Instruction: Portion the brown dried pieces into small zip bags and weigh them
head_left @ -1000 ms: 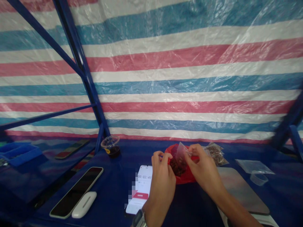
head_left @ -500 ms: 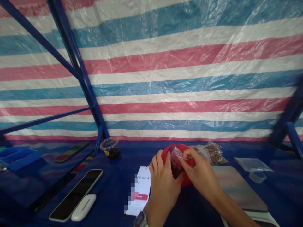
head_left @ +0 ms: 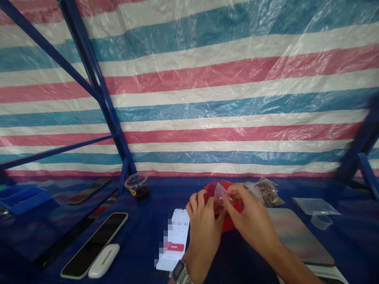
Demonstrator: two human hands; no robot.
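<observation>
A small clear plastic bag is between my two hands, above a round red container whose contents are mostly hidden by my fingers. My right hand pinches the bag's right side between thumb and fingers. On the other side, my left hand, with a watch on its wrist, has its fingers curled and closed on the bag's lower left part. Behind my right hand lie several filled clear bags with brown, dry-looking contents.
Left of my hands lies a lit phone showing a timer. Farther left are a dark phone and a white case. A lidded cup stands behind. To the right are a grey flat panel, a flat clear bag and a small clear cup.
My left thumb and index finger have moved in closer on the clear bag, covering more of the red container's opening. My right hand keeps its pinch, shifted only slightly.
</observation>
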